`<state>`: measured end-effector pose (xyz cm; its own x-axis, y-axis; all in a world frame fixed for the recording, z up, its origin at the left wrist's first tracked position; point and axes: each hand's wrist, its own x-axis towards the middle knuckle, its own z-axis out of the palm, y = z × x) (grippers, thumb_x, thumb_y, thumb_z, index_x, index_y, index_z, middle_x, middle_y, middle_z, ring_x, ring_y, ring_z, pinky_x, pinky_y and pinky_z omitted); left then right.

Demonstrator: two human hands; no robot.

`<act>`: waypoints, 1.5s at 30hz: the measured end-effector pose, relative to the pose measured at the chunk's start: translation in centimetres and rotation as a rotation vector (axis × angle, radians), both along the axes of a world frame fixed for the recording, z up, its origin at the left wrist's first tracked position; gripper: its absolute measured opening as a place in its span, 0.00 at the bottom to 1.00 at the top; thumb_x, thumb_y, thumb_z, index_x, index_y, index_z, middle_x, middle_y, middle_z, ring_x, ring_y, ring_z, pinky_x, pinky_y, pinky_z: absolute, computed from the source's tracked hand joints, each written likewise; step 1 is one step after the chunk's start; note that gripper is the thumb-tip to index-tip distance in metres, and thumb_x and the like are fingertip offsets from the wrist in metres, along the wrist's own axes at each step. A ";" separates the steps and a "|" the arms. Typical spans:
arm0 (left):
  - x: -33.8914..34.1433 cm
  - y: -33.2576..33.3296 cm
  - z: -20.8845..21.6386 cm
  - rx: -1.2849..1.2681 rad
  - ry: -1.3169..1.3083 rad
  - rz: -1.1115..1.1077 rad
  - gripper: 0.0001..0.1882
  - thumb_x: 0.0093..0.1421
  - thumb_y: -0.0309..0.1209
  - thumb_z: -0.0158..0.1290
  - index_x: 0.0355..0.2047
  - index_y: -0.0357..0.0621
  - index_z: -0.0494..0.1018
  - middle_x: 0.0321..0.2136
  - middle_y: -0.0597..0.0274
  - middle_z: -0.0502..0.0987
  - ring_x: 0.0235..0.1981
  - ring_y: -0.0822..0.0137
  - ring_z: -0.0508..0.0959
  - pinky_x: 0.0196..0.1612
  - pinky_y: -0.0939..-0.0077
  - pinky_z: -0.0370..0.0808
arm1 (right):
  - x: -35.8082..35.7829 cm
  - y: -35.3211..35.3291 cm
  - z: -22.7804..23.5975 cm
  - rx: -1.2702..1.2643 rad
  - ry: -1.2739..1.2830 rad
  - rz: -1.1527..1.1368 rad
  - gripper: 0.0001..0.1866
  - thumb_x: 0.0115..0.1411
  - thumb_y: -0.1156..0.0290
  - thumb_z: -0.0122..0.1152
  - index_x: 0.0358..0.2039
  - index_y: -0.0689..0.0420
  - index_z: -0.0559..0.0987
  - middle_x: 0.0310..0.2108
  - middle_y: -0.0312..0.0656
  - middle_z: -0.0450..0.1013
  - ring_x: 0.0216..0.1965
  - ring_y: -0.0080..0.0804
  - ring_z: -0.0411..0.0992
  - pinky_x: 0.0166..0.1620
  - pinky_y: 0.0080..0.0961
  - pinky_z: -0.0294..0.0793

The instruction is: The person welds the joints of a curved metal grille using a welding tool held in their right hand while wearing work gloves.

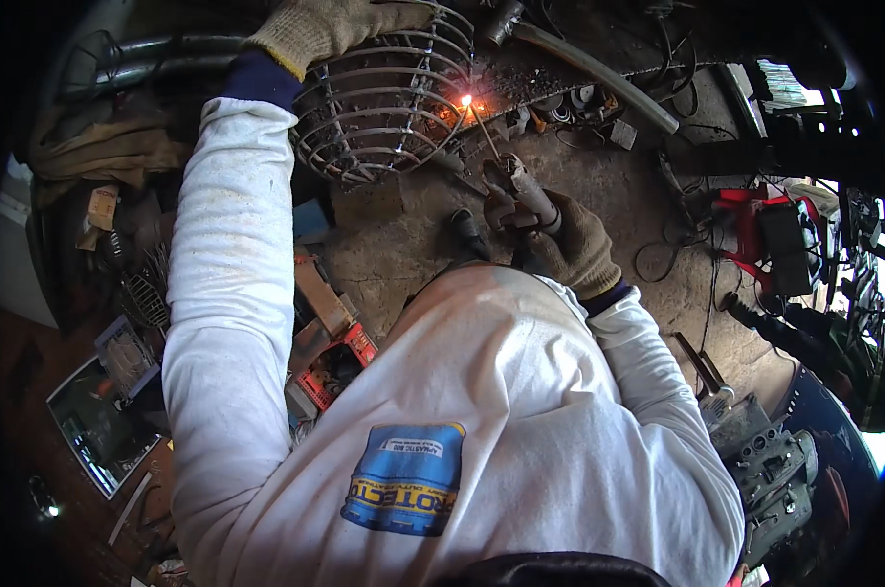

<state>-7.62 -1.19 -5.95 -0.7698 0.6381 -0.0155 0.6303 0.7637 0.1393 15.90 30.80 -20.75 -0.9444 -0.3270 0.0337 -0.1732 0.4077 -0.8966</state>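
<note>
A bowl-shaped metal grille of curved rods and cross bars (376,130) stands at the top of the view. My left hand (325,31), in a tan knit glove, reaches over its upper rim and grips it; the cut-off view hides some of the fingers. My right hand (581,249), gloved alike, is closed round a welding electrode holder (529,196). A thin welding rod (486,134) slants up and left from the holder's jaws. Its tip meets the grille's right edge at a bright, glowing arc (466,100), with orange light around it.
A thick pipe (599,76) runs along the dark bench at the upper right. Red-framed equipment (755,230) and looped cables lie right. At the left are brown cloth (110,152), a red crate (337,367) and a glass-like panel (100,426). A grey metal casting (777,479) sits lower right.
</note>
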 end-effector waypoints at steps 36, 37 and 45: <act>-1.4 -0.8 -1.5 -0.160 0.191 -0.011 0.26 0.70 0.55 0.43 0.20 0.53 0.72 0.12 0.69 0.63 0.13 0.68 0.66 0.14 0.72 0.63 | 0.6 -0.2 -2.1 -0.323 -0.048 -0.012 0.29 0.57 0.65 0.65 0.57 0.62 0.72 0.43 0.47 0.82 0.40 0.38 0.82 0.43 0.35 0.80; -1.0 -1.1 -1.5 -0.159 0.196 -0.009 0.26 0.70 0.55 0.43 0.20 0.53 0.72 0.12 0.69 0.63 0.13 0.68 0.66 0.14 0.72 0.63 | 0.6 0.0 -2.0 -0.239 -0.019 0.004 0.29 0.57 0.63 0.66 0.57 0.61 0.72 0.42 0.48 0.81 0.40 0.40 0.82 0.43 0.35 0.80; -1.7 -2.5 -1.9 -0.500 0.764 -0.351 0.14 0.70 0.43 0.44 0.46 0.60 0.78 0.21 0.70 0.68 0.20 0.69 0.69 0.20 0.71 0.68 | 0.2 0.1 -0.9 0.013 0.021 0.030 0.38 0.55 0.51 0.68 0.60 0.61 0.70 0.44 0.54 0.79 0.45 0.53 0.79 0.47 0.40 0.78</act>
